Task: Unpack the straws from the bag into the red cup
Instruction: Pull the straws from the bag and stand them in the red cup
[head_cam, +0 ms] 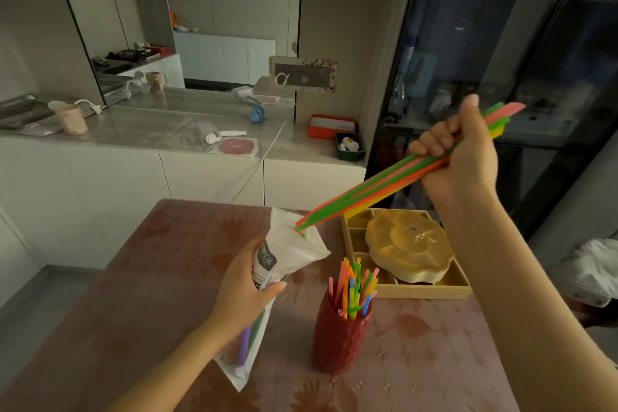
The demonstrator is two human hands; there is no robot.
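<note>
Dim kitchen-type room, reddish patterned desk (160, 294) in the foreground.

Hands:
- The left hand (245, 291) has fingers and thumb curled round the middle of the white bag (291, 249). It holds the bag tilted above the desk, open mouth up and toward the right.
- The right hand (458, 157) is raised high on the right, fingers wrapped round a bundle (378, 187) of long green, pink, orange and yellow straws. Its thumb lies straight along them.

The bundle runs diagonally. Its upper ends stick out past the right hand. Its lower tips sit at the bag mouth, touching or barely inside, cannot tell which.

Purple and green bag straws (248, 339) show through the lower end of the bag, below the left hand.

The red cup (337, 341) stands upright on the desk, just right of the left hand and bag and well below the right hand. Mixed-colour cup straws (354, 288) stand up out of its rim.

Behind the red cup is a wooden tray (434, 293) with compartments, with a yellow flower-shaped box (408, 251) sitting in it.

Beyond the desk, a back counter (150, 130) with white cupboard fronts carries a beige mug (72, 119), a red box (331, 125) and a small green dish (349, 147). A socket panel (302, 73) sits on the wall above it. A dark glass cabinet (501, 43) fills the right side.
</note>
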